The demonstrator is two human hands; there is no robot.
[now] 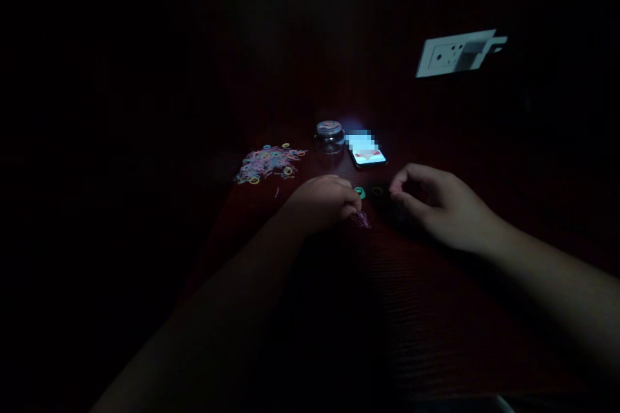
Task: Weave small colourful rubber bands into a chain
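My left hand [327, 201] is closed, with thumb and forefinger pressed together just above a small bunch of purple rubber bands [361, 219]. Whether it grips one of them cannot be made out. A few green rubber bands [359, 193] lie just beyond its fingertips. Farther right, a yellowish rubber band [377, 191] rests on the dark reddish table [436, 310]. My right hand [433, 203] is beside it in a pinch, thumb and forefinger meeting at the tips. Anything between those tips is too small or dark to see.
A loose heap of multicoloured rubber bands [268, 162] spreads on the left. Behind my hands stand a clear lidded jar [330, 139] and a lit phone [371, 158]. A white socket plate [448, 55] is on the wall at upper right. The surroundings are very dark.
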